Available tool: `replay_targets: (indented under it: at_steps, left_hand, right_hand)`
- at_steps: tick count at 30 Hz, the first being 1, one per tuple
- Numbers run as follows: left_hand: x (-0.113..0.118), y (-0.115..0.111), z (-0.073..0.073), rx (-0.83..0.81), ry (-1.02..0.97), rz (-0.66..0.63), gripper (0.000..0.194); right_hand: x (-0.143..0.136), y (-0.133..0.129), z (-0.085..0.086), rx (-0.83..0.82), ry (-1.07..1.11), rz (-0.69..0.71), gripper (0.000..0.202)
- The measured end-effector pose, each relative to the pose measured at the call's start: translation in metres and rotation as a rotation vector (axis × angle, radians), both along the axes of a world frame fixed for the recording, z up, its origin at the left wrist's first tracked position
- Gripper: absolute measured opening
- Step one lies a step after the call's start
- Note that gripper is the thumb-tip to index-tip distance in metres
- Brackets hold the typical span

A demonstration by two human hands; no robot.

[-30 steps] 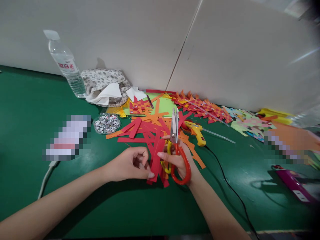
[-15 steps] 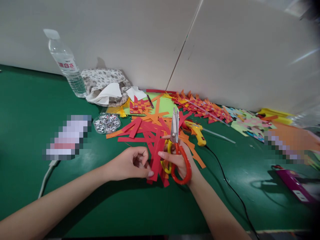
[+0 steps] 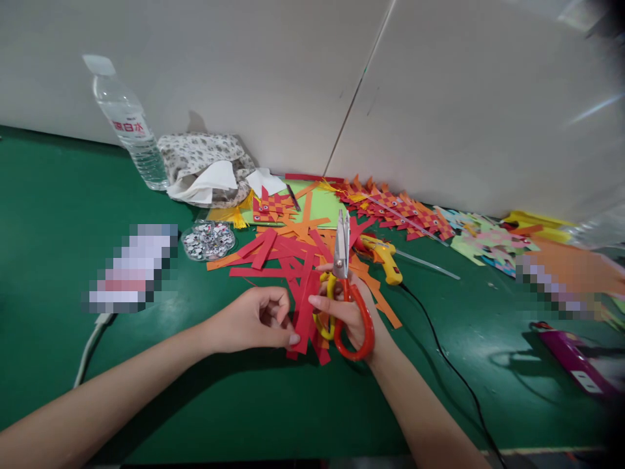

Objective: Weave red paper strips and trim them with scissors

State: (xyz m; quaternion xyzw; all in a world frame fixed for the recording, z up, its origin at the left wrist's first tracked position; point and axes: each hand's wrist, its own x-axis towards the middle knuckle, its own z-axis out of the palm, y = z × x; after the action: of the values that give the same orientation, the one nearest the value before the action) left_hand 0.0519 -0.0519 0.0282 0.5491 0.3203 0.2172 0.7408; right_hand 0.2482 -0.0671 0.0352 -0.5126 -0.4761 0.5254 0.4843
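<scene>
Two bare hands met over the green bench (image 3: 273, 417), nearer its front edge than its back. The left hand (image 3: 256, 319) appeared to pinch the near end of a red paper strip (image 3: 303, 316) under its thumb; the right hand (image 3: 346, 314) grasped the scissors (image 3: 340, 254), blades towards the back edge, its thumb tip right by the strip. To my eye, good handling meant keeping that strip flat and taut, the blades well away from the left fingers, and the loose strips (image 3: 263, 251) out of any cut. The right fingers were partly hidden behind the handles, so I couldn't tell which loops they passed through. Whether the left hand had one strip or several was hard to make out.
</scene>
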Motion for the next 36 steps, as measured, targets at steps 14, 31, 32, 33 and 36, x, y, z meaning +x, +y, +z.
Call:
replay_targets:
  at_steps: [14,31,32,33,36]
  left_hand:
    - [0.0032,-0.0033,-0.0022,-0.032,-0.018,-0.030,0.038]
    - [0.0047,-0.0052,-0.0076,-0.031,-0.009,-0.035,0.038]
    - [0.0047,-0.0053,-0.0076,-0.030,-0.008,-0.035,0.037]
    - [0.0047,-0.0053,-0.0075,-0.028,-0.007,-0.037,0.037]
    - [0.0043,-0.0048,-0.0062,-0.028,-0.005,-0.042,0.038]
  right_hand:
    - [-0.0011,0.0008,-0.0019,0.018,0.104,-0.083,0.040]
    - [-0.0037,0.0011,-0.0007,-0.018,0.126,-0.115,0.043]
    - [-0.0039,0.0011,-0.0005,-0.018,0.125,-0.115,0.043]
    - [-0.0042,0.0011,-0.0002,-0.017,0.125,-0.116,0.043]
    - [-0.0047,0.0012,0.0010,-0.016,0.130,-0.118,0.043]
